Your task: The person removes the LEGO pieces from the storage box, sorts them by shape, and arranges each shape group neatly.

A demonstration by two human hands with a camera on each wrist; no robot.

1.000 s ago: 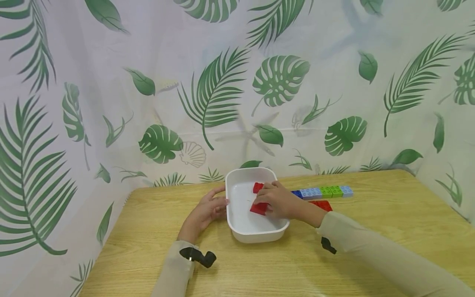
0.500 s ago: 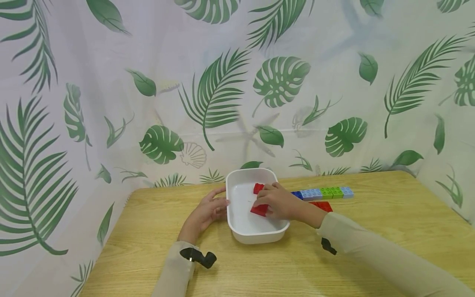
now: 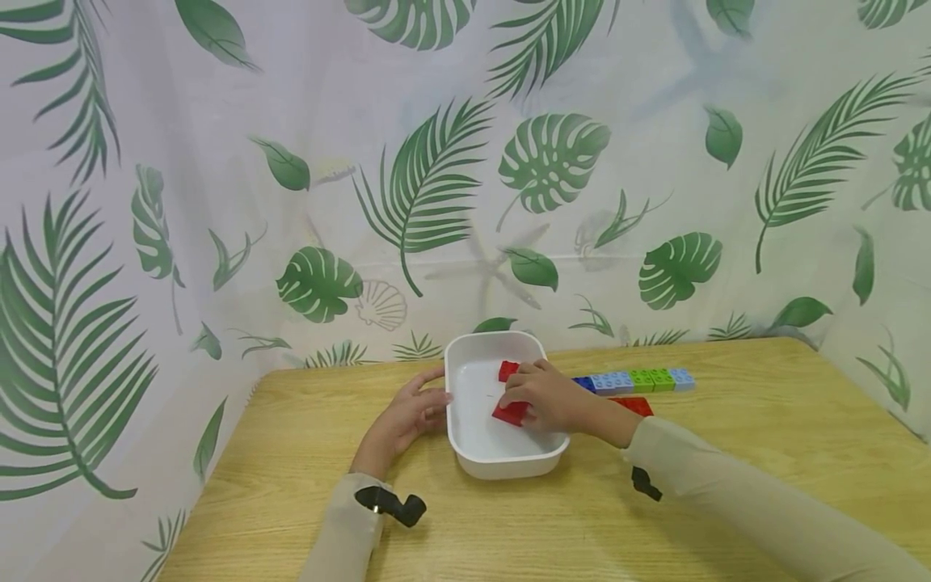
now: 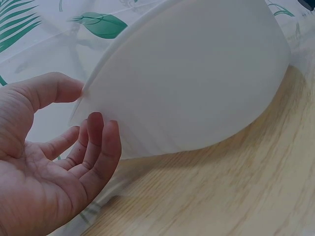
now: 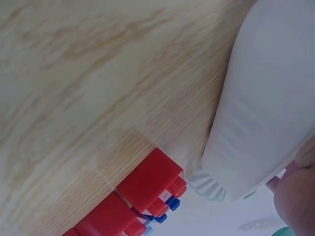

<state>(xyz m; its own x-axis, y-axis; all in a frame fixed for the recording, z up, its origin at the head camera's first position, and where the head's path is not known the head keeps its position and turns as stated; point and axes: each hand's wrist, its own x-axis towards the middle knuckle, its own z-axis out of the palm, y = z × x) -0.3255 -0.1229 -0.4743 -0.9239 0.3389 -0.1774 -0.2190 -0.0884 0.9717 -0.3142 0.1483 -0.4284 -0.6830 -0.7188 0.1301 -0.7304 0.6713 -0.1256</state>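
A white plastic bin (image 3: 471,420) stands on the table. My left hand (image 3: 402,416) is at its left side; in the left wrist view the thumb tip touches the rim and the other fingers, loosely bent, lie by the outer wall (image 4: 197,73). My right hand (image 3: 545,396) reaches over the right rim into the bin, its fingers gripping a red toy building brick (image 3: 510,413) near the bin floor. Another red brick (image 3: 507,371) sits farther back in the bin, partly covered by that hand. The right wrist view shows only part of the hand (image 5: 298,196) beyond the bin wall.
Right of the bin, a row of bricks in dark blue, light blue (image 3: 612,381), green (image 3: 651,379) and light blue again lies along the table (image 3: 727,469). Red bricks (image 3: 633,406) lie before that row, partly behind the right forearm. A leaf-patterned cloth (image 3: 436,202) hangs behind.
The view shifts very slightly. Both hands, the bin and the bricks keep their places relative to each other.
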